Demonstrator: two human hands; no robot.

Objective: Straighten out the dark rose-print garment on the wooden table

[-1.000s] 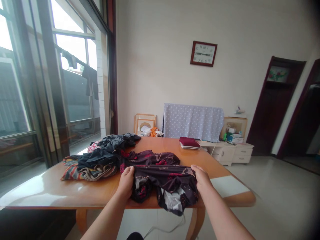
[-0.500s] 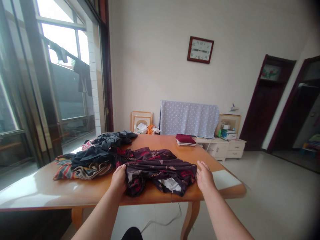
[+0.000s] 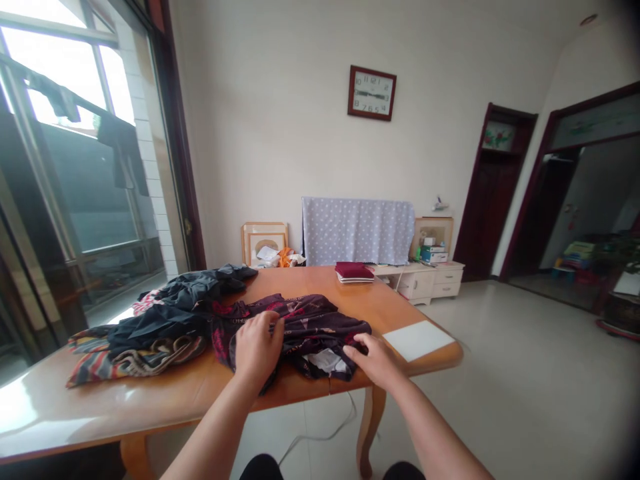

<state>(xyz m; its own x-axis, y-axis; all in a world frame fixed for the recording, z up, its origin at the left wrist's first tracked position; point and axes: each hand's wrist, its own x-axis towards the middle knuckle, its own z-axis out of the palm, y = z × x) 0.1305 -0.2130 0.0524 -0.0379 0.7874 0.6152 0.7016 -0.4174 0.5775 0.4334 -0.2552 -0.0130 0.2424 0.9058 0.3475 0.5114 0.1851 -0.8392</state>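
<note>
Pressing down on the dark printed garment [image 3: 305, 327], your left hand [image 3: 257, 348] lay flat on its near left part, fingers spread and clamped on nothing. Your right hand [image 3: 376, 359] sat at the garment's near right edge, fingertips curled into the cloth; whether they pinched a fold or only touched it could not be told. The garment was bunched on the wooden table [image 3: 200, 393] at its near edge, directly under and between your two hands, with a pale inner patch [image 3: 324, 361] showing between them.

You could judge it light, limp and thin, likely a little slick, so it would sag and slide rather than hold a shape. Taking it by an edge or hem at each end, with pinched fingers, looked the surest hold. Its long axis ran from one hand to the other, across you, along the table's near edge; no clear top or bottom could be made out. Beyond your left hand, touching the garment, lay a heap of other clothes [image 3: 150, 327]. A white sheet [image 3: 417, 339] lay just past your right hand.
</note>
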